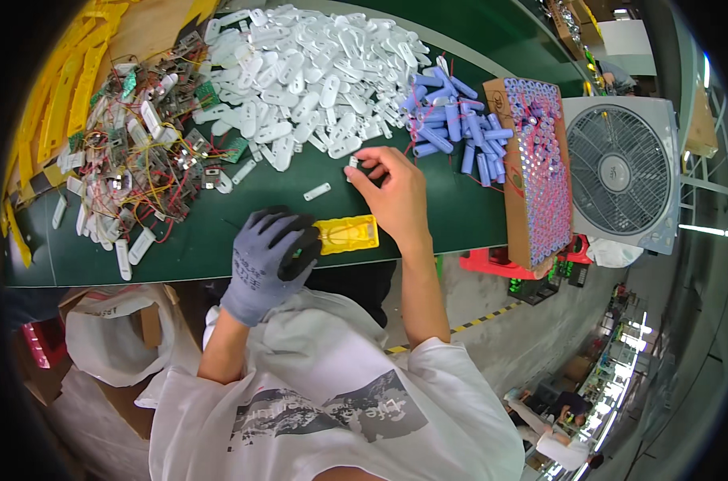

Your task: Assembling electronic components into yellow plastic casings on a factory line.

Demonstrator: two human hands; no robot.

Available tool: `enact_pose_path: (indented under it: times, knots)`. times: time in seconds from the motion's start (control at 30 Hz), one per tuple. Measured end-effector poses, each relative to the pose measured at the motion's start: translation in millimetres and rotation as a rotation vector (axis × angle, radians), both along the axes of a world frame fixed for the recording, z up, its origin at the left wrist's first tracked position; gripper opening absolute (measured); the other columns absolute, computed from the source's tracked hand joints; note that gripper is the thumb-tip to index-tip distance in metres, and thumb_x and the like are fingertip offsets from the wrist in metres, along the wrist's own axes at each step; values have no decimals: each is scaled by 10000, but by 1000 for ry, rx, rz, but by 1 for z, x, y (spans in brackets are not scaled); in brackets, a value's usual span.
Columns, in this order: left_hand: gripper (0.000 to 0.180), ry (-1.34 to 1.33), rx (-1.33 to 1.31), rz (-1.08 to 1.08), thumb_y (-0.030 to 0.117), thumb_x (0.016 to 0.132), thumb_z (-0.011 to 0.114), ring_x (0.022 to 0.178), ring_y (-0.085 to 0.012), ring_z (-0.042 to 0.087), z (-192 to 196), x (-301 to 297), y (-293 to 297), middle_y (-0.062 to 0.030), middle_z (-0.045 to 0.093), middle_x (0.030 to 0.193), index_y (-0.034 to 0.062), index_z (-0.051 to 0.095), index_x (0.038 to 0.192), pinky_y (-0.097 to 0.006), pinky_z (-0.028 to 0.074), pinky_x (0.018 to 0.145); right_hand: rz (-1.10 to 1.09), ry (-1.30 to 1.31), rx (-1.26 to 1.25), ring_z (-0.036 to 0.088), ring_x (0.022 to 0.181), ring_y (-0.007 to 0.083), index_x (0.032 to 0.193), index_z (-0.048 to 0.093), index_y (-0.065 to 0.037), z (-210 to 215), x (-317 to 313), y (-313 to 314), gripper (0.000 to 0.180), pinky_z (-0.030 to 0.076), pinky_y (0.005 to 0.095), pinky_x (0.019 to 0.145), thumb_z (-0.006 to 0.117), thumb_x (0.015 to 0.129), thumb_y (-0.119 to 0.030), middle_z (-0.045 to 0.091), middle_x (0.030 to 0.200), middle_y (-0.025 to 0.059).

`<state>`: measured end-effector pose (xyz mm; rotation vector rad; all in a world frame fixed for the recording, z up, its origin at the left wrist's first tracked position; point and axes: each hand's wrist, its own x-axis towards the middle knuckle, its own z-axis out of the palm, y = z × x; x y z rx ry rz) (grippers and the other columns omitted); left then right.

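Yellow casing (348,234) lies between hands: gloved left (266,260) gripping it, right (393,191) pinching a white piece (353,163).

A knitted grey cloth glove (261,260) rests by a glossy yellow plastic tray (348,234) on the matt green desk (428,208), smooth white plastic shells (316,72) heaped at twelve o'clock.

Upper centre, a white heap of plastic shells (308,72) covers the dark green table (444,216). Right, lilac-blue cylindrical cells (452,120) lie by a brown cardboard box (532,160). Centre, a grey-and-black glove covers the left hand (268,256) beside a yellow tray (348,235).
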<state>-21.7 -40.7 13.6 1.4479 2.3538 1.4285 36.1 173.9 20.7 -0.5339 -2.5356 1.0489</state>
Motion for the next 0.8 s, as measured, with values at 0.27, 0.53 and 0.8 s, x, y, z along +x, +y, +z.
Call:
enact_pose_path:
  times: [0.27, 0.53, 0.8]
  knots:
    - [254, -9, -2, 6, 59, 654, 728, 904, -315, 625, -1, 11, 8, -75, 671, 1009, 98, 658, 895, -420, 494, 845, 14, -70, -97, 619, 660, 167, 956, 673, -45, 6, 9, 12, 200, 489, 281, 587, 740, 775, -97, 646, 807, 67]
    - [260, 24, -30, -3, 66, 658, 730, 914, -316, 618, -1, 11, 13, -77, 664, 1000, 99, 666, 907, -419, 492, 843, -140, -31, 115, 633, 675, 179, 910, 688, -51, 5, 28, 9, 145, 494, 292, 565, 739, 784, -103, 651, 831, 63]
    - [246, 49, -56, 1, 85, 671, 738, 899, -300, 621, -1, 9, 7, -68, 661, 1000, 102, 659, 903, -418, 493, 843, -101, 119, 181, 628, 653, 158, 961, 715, -44, -14, 30, 7, 131, 490, 263, 566, 677, 835, -36, 661, 857, 80]
